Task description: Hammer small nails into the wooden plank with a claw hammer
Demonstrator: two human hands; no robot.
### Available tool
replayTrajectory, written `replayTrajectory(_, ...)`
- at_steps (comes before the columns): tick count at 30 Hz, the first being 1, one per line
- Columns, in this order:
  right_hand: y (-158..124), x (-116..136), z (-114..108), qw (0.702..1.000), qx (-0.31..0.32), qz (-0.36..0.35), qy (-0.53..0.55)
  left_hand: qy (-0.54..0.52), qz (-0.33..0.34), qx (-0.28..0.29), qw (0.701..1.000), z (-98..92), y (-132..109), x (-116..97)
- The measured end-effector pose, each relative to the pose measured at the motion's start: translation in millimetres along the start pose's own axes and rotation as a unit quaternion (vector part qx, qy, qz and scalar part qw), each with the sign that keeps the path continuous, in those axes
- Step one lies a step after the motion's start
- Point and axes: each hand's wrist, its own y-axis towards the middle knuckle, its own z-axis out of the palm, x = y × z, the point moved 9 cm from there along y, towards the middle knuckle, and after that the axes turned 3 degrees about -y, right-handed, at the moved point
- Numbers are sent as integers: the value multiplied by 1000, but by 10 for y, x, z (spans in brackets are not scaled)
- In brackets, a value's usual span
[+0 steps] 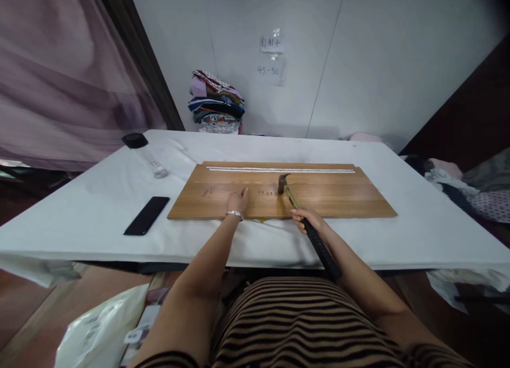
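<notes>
A wide wooden board point(326, 193) lies on the white-covered table, with a thin white strip point(279, 170) along its far part. My right hand point(306, 219) is wrapped round the handle of a claw hammer point(316, 246), whose dark head is over the middle of the board. Just left of the hammer head, several small nails point(266, 193) show on the wood. My left hand point(238, 200) rests on the board left of these nails; its fingers look close together, and whether they hold anything is too small to tell. More small nails point(207, 192) are farther left.
On the left of the table point(402, 246) are a black phone point(146, 215) and a clear bottle with a black lid point(135, 140) lying on its side. Folded clothes point(217, 103) are stacked by the wall at the back. Two paper notes hang on the wall.
</notes>
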Motion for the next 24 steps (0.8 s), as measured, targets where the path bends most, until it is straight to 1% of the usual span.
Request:
replayTrajectory(2, -12, 28, 1, 1000, -5, -16, 9, -65, -42, -25, 997, -12, -123, 26)
replayTrajectory(3, -20, 45, 5, 1000, -6, -23, 11, -105, -60, -28, 992, 30, -212, 6)
replayTrajectory(4, -26, 61, 13, 1000, -7, -27, 10, -156, -75, -26, 985, 103, -313, -37)
replayTrajectory(5, -29, 75, 26, 1000, -6, -28, 7, -214, -98, -11, 972, 219, -422, -90)
replayTrajectory(7, -18, 108, 64, 1000, -11, -29, 0, -327, -151, 72, 930, 575, -641, -272)
replayTrajectory(9, 16, 154, 117, 999, -27, -39, -2, -416, -190, 185, 870, 938, -830, -559)
replayTrajectory(10, 37, 181, 153, 998, -38, -48, -1, -446, -204, 228, 841, 1063, -892, -706)
replayTrajectory(11, 58, 206, 196, 997, -49, -59, 1, -465, -215, 260, 819, 1146, -927, -836)
replayTrajectory(12, 74, 227, 245, 996, -60, -73, 3, -473, -230, 281, 803, 1192, -938, -934)
replayTrajectory(14, 77, 257, 338, 991, -82, -106, 8, -474, -258, 290, 790, 1184, -904, -1046)
replayTrajectory(16, 40, 261, 400, 986, -91, -136, -1, -482, -269, 279, 786, 1076, -836, -1103)
replayTrajectory(18, -16, 252, 416, 984, -69, -157, -40, -505, -266, 271, 775, 921, -783, -1133)
replayTrajectory(20, -54, 229, 354, 981, -16, -157, -116, -522, -263, 275, 764, 748, -754, -1123)
replayTrajectory(21, -64, 235, 237, 974, -11, -158, -161, -526, -261, 277, 760, 654, -738, -1101)
replayTrajectory(22, -62, 257, 43, 964, -35, -155, -212, -531, -255, 278, 758, 558, -714, -1077)
replayTrajectory(23, -52, 295, -229, 949, -92, -145, -265, -535, -251, 281, 756, 466, -690, -1048)
replayTrajectory(24, -50, 352, -543, 924, -170, -128, -318, -538, -251, 285, 753, 386, -668, -1014)
